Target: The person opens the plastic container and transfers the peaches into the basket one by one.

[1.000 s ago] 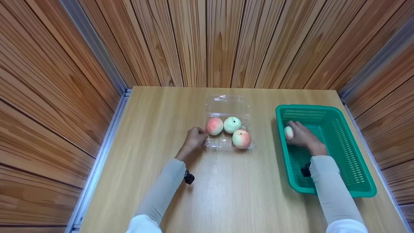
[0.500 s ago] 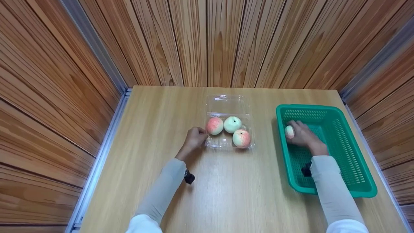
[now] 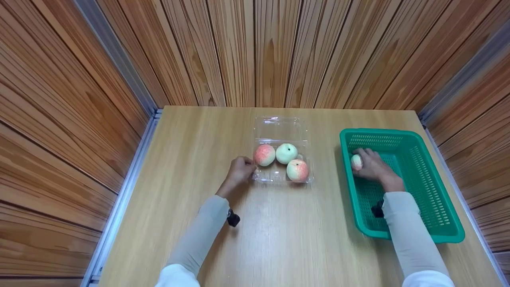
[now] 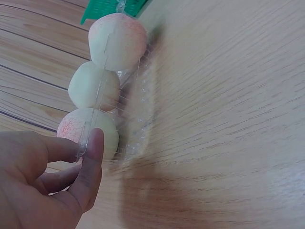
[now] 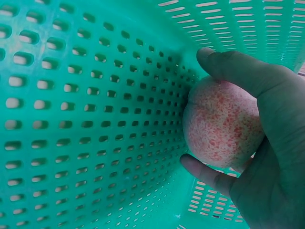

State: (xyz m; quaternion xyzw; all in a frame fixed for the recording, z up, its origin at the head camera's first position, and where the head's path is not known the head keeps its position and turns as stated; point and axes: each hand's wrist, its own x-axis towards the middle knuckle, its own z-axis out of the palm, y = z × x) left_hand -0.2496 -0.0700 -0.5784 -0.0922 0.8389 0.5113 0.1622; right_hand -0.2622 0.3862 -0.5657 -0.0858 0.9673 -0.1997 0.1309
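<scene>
A clear plastic clamshell box (image 3: 273, 175) lies with its lid folded back on the table. Three peaches sit in it: a pink one (image 3: 264, 155) at the left, a pale one (image 3: 286, 153) behind, and a pink-and-cream one (image 3: 297, 170) at the front right. My left hand (image 3: 240, 170) pinches the box's left rim between thumb and fingers, as the left wrist view shows up close. Inside the green basket (image 3: 428, 183), my right hand (image 3: 371, 165) grips another peach (image 5: 221, 124), its thumb and fingers curled round the speckled fruit near the basket's left wall.
The basket stands at the table's right side, its perforated walls rising around my right hand. Between box and basket runs a strip of wooden table (image 3: 324, 207). Slatted wood panels (image 3: 271, 56) close off the back and both sides.
</scene>
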